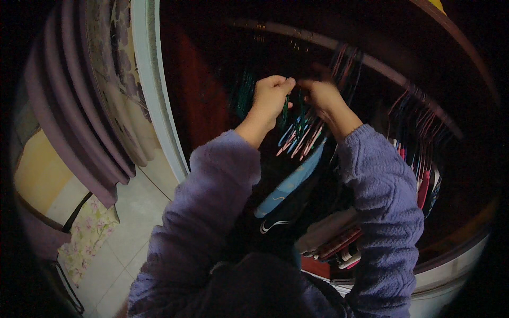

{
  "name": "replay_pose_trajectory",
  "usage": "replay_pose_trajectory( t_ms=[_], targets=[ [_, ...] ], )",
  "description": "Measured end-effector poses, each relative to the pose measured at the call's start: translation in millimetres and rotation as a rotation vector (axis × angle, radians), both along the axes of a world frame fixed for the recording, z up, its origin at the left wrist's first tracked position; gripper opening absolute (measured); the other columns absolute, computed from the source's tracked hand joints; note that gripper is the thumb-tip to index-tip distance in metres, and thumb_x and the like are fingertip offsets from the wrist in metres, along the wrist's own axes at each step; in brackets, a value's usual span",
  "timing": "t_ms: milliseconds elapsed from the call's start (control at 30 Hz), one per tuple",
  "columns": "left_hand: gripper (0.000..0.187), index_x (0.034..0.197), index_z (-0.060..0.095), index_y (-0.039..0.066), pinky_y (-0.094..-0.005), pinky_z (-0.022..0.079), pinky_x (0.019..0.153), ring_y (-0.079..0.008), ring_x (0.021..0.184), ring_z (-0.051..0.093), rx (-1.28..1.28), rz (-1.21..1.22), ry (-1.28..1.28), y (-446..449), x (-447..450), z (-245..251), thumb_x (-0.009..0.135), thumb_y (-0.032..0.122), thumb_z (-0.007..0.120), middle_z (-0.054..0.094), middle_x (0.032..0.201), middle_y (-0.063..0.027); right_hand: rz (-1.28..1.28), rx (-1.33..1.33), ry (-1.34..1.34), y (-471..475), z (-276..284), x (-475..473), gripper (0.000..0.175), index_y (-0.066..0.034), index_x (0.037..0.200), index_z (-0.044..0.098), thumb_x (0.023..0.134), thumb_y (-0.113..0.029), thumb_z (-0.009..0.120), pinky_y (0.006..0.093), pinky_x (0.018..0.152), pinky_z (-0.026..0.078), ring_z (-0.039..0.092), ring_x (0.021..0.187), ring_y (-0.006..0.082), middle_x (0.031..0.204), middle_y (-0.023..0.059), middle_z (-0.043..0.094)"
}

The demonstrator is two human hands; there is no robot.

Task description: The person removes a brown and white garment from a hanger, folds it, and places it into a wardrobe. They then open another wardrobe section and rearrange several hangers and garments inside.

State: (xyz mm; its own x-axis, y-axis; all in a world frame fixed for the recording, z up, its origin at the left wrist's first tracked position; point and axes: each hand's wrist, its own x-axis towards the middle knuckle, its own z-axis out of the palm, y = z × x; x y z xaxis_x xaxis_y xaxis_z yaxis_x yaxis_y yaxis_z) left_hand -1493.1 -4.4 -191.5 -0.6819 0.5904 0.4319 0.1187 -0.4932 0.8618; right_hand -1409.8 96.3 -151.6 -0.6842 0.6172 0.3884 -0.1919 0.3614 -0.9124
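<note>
Inside a dark wardrobe, my left hand pinches a thin green clothes hanger between thumb and fingers. Close by on its right is my right hand, with its fingertips blurred in shadow. Whether that hand grips a hanger is unclear. More green hangers hang left of my hands. Pink and light-blue hangers show below, between my wrists. Under them hangs a blue patterned garment, beside dark clothing that is hard to make out.
A hanging rail curves across the wardrobe, with clothes on hangers at right. Folded textiles lie low inside. Left of the pale frame edge are a purple curtain and a tiled floor.
</note>
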Motion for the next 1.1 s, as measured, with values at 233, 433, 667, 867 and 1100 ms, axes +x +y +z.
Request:
replay_pose_trajectory(
  t_ms=[233, 433, 667, 867, 1100],
  targets=[
    [0.016, 0.084, 0.065, 0.005, -0.0234, 0.046, 0.055, -0.0104, 0.066, 0.054, -0.008, -0.067, 0.016, -2, -18, 8, 0.087, 0.021, 0.069, 0.057, 0.076, -0.0004, 0.001, -0.024, 0.079, 4, -10, 1, 0.073, -0.0067, 0.141, 0.030, 0.078, 0.000, 0.065, 0.0277, 0.055, 0.050, 0.058, 0.082, 0.0208, 0.111, 0.0140, 0.057],
    [0.019, 0.093, 0.064, 0.005, -0.0230, 0.048, 0.057, -0.0092, 0.069, 0.055, -0.097, -0.119, -0.013, -13, -16, 6, 0.088, 0.022, 0.068, 0.058, 0.078, 0.0002, -0.002, -0.062, -0.016, -6, -2, 9, 0.072, -0.0073, 0.143, 0.028, 0.082, -0.005, 0.065, 0.0301, 0.060, 0.054, 0.059, 0.093, 0.0239, 0.115, 0.0159, 0.055],
    [0.024, 0.102, 0.064, 0.003, -0.0275, 0.050, 0.063, -0.0133, 0.072, 0.056, -0.039, 0.085, 0.087, -18, -25, -2, 0.090, 0.024, 0.064, 0.061, 0.088, -0.0053, -0.200, 0.569, -0.008, -4, 1, 19, 0.059, -0.0041, 0.133, 0.044, 0.081, -0.021, 0.068, 0.0365, 0.080, 0.052, 0.059, 0.097, 0.0275, 0.115, 0.0175, 0.057],
    [0.029, 0.105, 0.066, 0.005, -0.0399, 0.045, 0.084, -0.0303, 0.098, 0.054, -0.186, 0.895, 0.920, -42, -22, 4, 0.088, 0.027, 0.062, 0.062, 0.104, -0.0114, -0.404, 0.669, 0.443, 77, 5, 45, 0.049, -0.0035, 0.121, 0.057, 0.078, -0.022, 0.071, 0.0395, 0.098, 0.042, 0.055, 0.112, 0.0295, 0.119, 0.0166, 0.060],
    [0.071, 0.142, 0.037, 0.011, -0.0602, 0.029, 0.104, -0.0403, 0.137, 0.027, -0.796, 0.923, 0.853, -53, -51, -7, 0.083, 0.039, 0.067, 0.033, 0.147, -0.0169, -0.233, 0.186, 0.076, 98, -32, 42, 0.066, -0.0040, 0.135, 0.043, 0.078, -0.021, 0.072, 0.0388, 0.100, 0.040, 0.051, 0.118, 0.0281, 0.130, 0.0131, 0.055]
  ],
)
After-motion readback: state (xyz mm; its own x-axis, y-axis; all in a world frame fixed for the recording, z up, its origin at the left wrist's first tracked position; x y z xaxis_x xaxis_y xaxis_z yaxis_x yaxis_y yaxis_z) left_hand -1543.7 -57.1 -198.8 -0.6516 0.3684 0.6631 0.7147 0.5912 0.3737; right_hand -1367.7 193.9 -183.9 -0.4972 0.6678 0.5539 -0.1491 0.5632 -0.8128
